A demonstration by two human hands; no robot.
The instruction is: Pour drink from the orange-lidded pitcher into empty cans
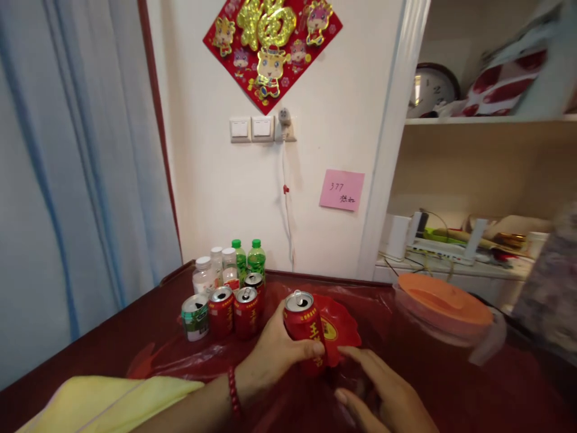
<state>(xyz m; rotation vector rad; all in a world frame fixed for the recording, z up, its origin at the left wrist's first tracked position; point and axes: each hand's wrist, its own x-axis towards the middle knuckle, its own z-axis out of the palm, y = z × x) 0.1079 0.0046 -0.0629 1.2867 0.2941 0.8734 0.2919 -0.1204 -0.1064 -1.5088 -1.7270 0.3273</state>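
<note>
My left hand (pixel 282 343) is wrapped round a red drink can (pixel 304 328), its opened top and raised pull tab facing up. A red beaded bracelet circles that wrist. Just right of the can, my right hand (pixel 383 385) has thumb and fingers apart, with nothing between them. Behind the held can lies a red scalloped plate (pixel 345 325) with a yellow mark, partly covered by the can. To the left stand more opened red cans (pixel 220 313), a green-and-silver can (pixel 195 319), white-capped clear bottles (pixel 204 276) and green-capped bottles (pixel 256 258).
A yellow cloth (pixel 108 403) lies at the front left. An orange-lidded container (pixel 444 304) stands at the right. A white cable (pixel 287 210) hangs down the wall behind the table. Blue curtain (pixel 90 150) borders the left side.
</note>
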